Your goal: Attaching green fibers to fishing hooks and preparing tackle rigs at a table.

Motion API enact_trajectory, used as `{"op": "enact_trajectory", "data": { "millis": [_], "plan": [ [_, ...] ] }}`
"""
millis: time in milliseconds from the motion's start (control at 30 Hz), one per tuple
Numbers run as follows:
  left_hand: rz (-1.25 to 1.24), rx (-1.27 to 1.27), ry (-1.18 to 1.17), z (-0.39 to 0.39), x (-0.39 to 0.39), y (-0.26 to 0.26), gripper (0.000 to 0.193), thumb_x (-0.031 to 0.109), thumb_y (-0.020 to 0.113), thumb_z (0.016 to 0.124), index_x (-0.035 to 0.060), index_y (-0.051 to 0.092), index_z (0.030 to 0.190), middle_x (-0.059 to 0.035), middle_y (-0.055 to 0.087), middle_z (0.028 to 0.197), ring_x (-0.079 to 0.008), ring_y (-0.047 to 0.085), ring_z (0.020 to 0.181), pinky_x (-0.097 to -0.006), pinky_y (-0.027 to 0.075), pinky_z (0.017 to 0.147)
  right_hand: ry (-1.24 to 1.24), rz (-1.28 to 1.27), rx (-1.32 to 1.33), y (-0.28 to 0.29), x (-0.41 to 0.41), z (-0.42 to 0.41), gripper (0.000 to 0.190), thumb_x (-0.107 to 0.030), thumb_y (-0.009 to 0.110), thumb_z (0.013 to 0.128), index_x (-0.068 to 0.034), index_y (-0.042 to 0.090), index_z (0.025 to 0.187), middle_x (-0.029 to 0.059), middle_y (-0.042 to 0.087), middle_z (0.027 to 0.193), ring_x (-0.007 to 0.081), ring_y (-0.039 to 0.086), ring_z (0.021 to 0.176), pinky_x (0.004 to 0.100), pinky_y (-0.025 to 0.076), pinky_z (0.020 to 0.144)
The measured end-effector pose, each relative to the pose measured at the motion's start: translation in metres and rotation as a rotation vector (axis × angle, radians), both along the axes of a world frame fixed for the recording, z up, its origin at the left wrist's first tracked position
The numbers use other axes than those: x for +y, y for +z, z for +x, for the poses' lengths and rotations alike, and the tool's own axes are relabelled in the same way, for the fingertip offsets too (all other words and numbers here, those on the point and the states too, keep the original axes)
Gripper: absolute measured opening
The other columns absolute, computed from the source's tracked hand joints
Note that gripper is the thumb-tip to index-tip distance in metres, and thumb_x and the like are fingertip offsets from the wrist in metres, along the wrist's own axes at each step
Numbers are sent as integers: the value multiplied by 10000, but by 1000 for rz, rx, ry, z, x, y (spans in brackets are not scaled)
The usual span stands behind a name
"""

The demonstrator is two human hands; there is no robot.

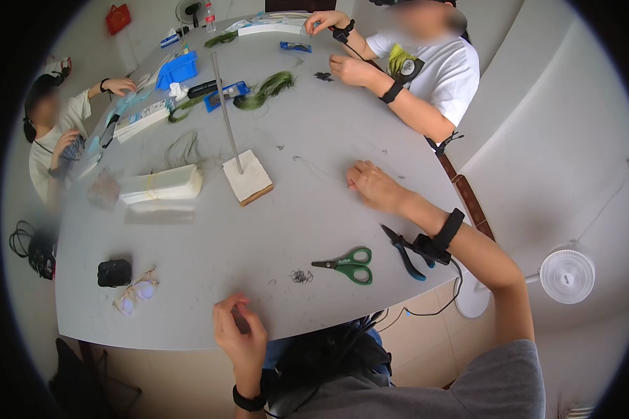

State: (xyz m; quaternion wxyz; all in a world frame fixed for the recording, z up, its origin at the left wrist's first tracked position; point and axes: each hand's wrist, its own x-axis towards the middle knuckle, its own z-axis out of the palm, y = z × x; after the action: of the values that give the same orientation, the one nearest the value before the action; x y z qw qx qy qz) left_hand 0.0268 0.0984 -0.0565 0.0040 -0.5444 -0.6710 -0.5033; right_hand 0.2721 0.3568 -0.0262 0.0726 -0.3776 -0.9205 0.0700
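My left hand (239, 324) is over the table's near edge, thumb and fingers curled towards each other. Whether something fine is pinched there cannot be made out. Farther out on the right, my right hand (377, 186) is low over the tabletop with bent fingers, their tips partly hidden. Between the two hands lies a small pile of dark, hook-like pieces (301, 276). Beside it are green-handled scissors (346, 265) and, below my right wrist, pliers with blue handles (410, 256). A metal rod (225, 110) rises from a white-topped block (248, 178) left of my right hand.
Banded clear plastic sleeves (162, 184), eyeglasses (136, 291) and a black case (114, 273) lie on the left. Green thread hanks (264, 91) and a blue bin (177, 70) stand farther back. One co-worker (430, 78) sits at right, another (57, 125) at left.
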Motion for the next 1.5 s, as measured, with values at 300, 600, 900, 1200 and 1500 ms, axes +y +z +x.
{"op": "enact_trajectory", "data": {
  "millis": [300,600,900,1200,1500],
  "plan": [
    [-34,-222,-91,0,4,19,79,-37,468,836,-5,530,871,-74,570,815,-157,541,709,-243,423,697,70,-287,306,64,2,-14,36,-24,537,830,-21,512,855,81,556,797,195,525,753,306,422,690],
    [-23,-249,-372,7,24,72,87,-14,467,853,-10,541,898,-64,582,898,-149,535,815,-251,407,764,212,-457,578,133,-23,-49,47,-78,504,874,-33,506,885,-6,488,546,72,476,540,229,354,496],
    [101,-375,-723,9,70,126,352,64,631,805,10,487,1121,-65,610,898,-142,580,846,-264,443,765,350,-341,372,161,-107,-80,106,-107,519,874,-16,467,892,62,500,499,132,456,444,263,360,448],
    [-395,-520,-891,0,64,153,183,184,585,874,9,585,822,23,553,675,-33,443,536,-188,363,476,215,-673,683,143,-137,-72,145,-91,444,924,-60,428,1065,-16,535,688,50,434,595,193,325,526],
    [-412,-505,-803,8,49,177,247,198,501,916,-1,560,782,36,419,473,-22,343,371,-176,317,398,161,-627,1054,81,-149,-56,381,-267,392,965,6,449,1225,123,573,1098,182,499,1076,306,375,918]
  ]
}}
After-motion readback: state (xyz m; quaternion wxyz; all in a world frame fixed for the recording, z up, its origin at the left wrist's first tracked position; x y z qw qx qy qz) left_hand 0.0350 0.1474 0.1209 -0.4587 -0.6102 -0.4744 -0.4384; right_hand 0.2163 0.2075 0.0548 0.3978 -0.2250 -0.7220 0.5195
